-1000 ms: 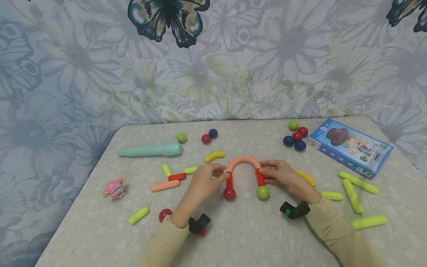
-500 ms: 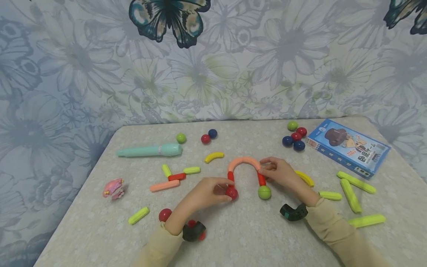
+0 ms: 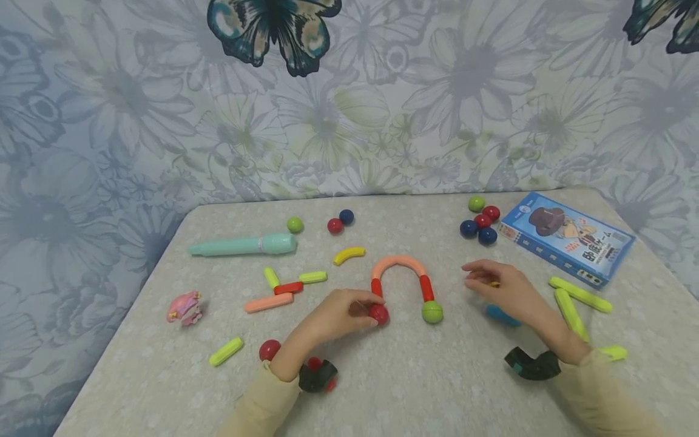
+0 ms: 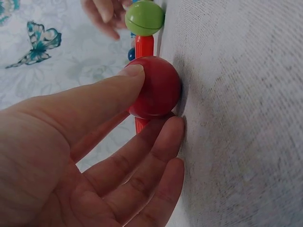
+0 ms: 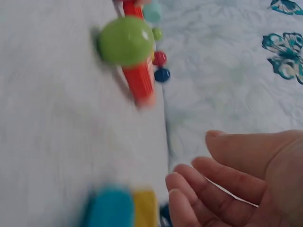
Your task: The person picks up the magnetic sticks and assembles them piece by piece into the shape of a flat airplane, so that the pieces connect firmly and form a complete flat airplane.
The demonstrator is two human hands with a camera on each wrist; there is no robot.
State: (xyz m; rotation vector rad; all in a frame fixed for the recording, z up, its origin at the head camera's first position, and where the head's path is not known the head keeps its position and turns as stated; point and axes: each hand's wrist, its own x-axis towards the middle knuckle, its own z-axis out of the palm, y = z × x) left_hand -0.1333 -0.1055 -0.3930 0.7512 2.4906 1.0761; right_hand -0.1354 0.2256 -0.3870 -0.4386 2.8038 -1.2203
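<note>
On the table lies an arch of a salmon curved rod (image 3: 400, 261) with red ribbed rods (image 3: 426, 288) on its legs. A red ball (image 3: 379, 314) sits at the left leg's end and a green ball (image 3: 432, 312) at the right leg's. My left hand (image 3: 338, 315) pinches the red ball, thumb on top in the left wrist view. My right hand (image 3: 510, 291) hovers right of the arch, holding nothing, fingers loosely bent. Close below it are a blue piece (image 3: 501, 315) and, in the right wrist view, a yellow piece (image 5: 146, 208).
Several yellow-green rods (image 3: 580, 295) lie at the right, near a blue box (image 3: 568, 240). Red, blue and green balls (image 3: 468, 229) cluster at the back. On the left are a mint pen-shaped object (image 3: 243, 244), a pink figurine (image 3: 185, 308), short rods (image 3: 269, 302) and a yellow curved rod (image 3: 349, 255).
My left hand has come down from the red rod to the red ball. My right hand has let go of the arch's right leg and moved right, over the blue piece.
</note>
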